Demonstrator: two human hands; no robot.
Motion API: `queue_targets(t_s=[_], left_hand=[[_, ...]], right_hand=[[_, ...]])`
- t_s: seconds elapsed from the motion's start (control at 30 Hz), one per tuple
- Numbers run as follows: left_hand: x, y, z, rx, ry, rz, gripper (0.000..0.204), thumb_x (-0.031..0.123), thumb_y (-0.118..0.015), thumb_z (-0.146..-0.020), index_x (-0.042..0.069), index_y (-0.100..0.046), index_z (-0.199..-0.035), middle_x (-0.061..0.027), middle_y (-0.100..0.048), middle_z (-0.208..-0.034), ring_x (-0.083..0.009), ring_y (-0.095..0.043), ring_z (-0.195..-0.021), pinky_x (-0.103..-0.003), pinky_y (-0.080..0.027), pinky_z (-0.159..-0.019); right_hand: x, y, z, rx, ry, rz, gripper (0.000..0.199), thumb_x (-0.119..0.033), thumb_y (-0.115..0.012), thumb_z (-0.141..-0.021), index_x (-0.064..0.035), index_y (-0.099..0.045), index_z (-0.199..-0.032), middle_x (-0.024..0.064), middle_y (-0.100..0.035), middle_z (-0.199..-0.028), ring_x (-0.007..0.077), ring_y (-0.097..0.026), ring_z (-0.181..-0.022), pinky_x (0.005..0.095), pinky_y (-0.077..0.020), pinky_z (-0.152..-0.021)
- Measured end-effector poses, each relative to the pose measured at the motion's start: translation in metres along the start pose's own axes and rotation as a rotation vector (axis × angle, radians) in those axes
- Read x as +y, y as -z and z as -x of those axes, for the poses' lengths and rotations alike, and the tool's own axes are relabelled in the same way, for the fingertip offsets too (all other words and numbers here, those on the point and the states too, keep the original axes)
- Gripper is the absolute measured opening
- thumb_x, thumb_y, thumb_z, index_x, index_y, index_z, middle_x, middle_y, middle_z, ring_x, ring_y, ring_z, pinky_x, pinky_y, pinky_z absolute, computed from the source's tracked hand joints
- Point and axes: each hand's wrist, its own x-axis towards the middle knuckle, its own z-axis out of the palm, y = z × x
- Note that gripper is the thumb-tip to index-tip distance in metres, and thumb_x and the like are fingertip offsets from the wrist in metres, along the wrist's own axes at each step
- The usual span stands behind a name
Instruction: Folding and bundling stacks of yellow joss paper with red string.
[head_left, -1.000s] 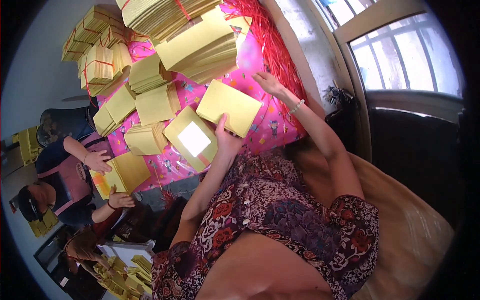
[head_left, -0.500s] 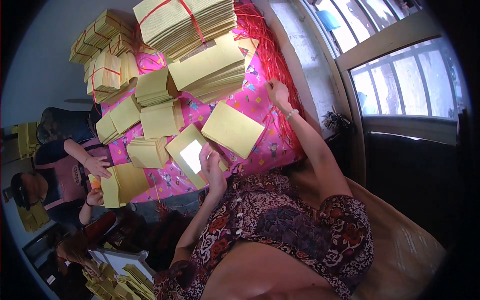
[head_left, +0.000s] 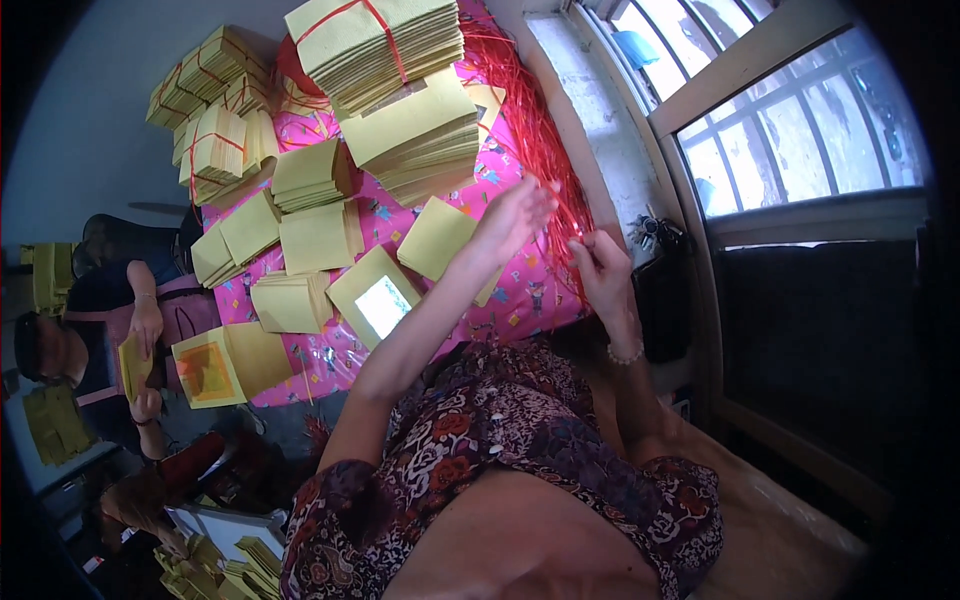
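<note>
Over the pink patterned tablecloth, my left hand reaches to the red plastic strings hanging along the table's right edge. Its fingers are loosely stretched and apart, just at the strands. To its right, my right hand is closed in a pinch, with a thin red string running from its fingertips up toward the left hand. A stack of yellow paper lies beside and partly behind my left forearm. Nearer me is yellow paper with a bright white rectangle on it, partly covered by that forearm.
Tall yellow paper stacks stand at the back, one bundle tied with red string. Smaller stacks spread leftward. A co-worker handles yellow paper at the left. A wall ledge and barred window bound the right side.
My left hand has left the yellow paper with the white rectangle and swung up and right to the strings. My right hand has come back toward me, drawing a red string.
</note>
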Motion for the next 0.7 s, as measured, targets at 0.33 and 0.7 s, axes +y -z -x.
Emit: queue_targets(t_s=[0.33, 0.7], left_hand=[[-0.010, -0.005, 0.008, -0.218, -0.436, -0.049, 0.021, 0.020, -0.040, -0.100, 0.005, -0.053, -0.106, -0.0045, -0.058, -0.079, -0.0181, -0.058, -0.086, -0.034, -0.047, -0.079], [-0.031, -0.021, 0.004, 0.097, -0.440, -0.458, 0.029, 0.020, -0.031, -0.101, 0.003, -0.054, -0.101, -0.0101, -0.066, -0.098, -0.0091, -0.060, -0.077, -0.020, -0.048, -0.063]], right_hand=[[0.015, 0.000, 0.033, 0.432, 0.042, 0.111, 0.008, -0.008, -0.062, -0.088, -0.0001, -0.059, -0.089, 0.0061, -0.057, -0.081, 0.0122, -0.058, -0.074, 0.0245, -0.0464, -0.058], [0.019, -0.056, -0.018, 0.002, -0.642, -1.387, 0.031, -0.037, -0.045, -0.098, -0.0106, -0.060, -0.105, -0.0006, -0.061, -0.092, 0.0061, -0.057, -0.082, 0.0216, -0.0466, -0.072]])
